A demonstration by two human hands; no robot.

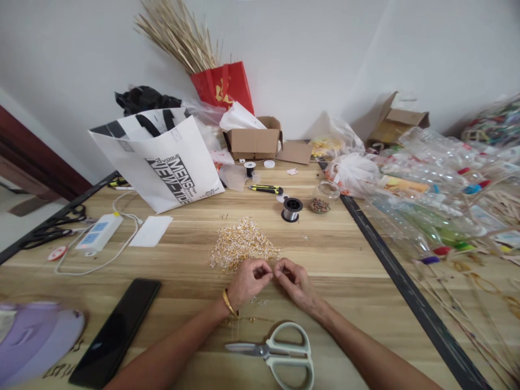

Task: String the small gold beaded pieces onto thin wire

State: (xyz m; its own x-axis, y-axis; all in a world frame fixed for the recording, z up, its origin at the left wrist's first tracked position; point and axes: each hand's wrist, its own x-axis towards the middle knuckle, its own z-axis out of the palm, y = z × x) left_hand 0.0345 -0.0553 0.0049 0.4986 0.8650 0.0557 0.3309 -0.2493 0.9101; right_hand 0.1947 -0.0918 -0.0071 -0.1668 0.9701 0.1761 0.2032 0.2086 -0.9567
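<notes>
My left hand (252, 279) is closed in a pinch at the near edge of a pile of gold and clear beads (244, 244). Fingertip to fingertip with it, my right hand (296, 279) pinches too. Whatever lies between the fingers is too small to make out. A few clear beads (260, 301) rest on the table below the hands. Near my left wrist, which wears a gold bangle, lies a thin gold beaded strand (252, 319). Closer to me are scissors (280, 351) with pale handles, lying flat with the blades pointing left.
Beyond the pile stand a wire spool (291, 210), a jar of small beads (324, 198) and a yellow-black utility knife (266, 189). To the left are a phone (117, 330), a power strip (98, 233) and a white bag (162, 162). Plastic bottles (414, 162) crowd the right.
</notes>
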